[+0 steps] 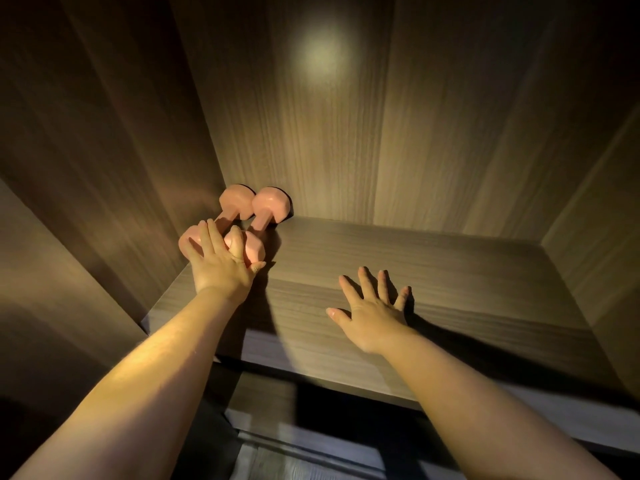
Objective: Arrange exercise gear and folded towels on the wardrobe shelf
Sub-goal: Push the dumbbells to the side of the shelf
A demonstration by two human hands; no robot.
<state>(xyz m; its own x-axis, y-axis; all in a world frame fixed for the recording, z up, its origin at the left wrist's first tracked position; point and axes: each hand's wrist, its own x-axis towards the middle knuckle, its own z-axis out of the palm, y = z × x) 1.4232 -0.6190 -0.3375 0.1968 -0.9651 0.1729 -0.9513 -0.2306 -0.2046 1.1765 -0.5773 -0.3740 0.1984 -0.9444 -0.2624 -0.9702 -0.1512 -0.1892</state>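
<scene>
A: Progress, from the head view?
B: Partly done, I judge. Two pink dumbbells [271, 205] lie side by side in the back-left corner of the shelf [450, 271]; no towels show.
A: Heading?
B: Long axes run front to back, far heads at the back wall [346, 140].
A: Hands?
B: Left hand [221, 268] lies straight-fingered on the near heads. Right hand [372, 313] is spread flat on the shelf, well apart.

The left dumbbell [237, 199] and the right dumbbell [270, 203] are plain salmon pink. The shelf [433, 271] is grey-brown, its wood grain running left to right. The back panel [346, 150] has the same grain in vertical streaks, and the left side wall [104, 133] is darker brown.
</scene>
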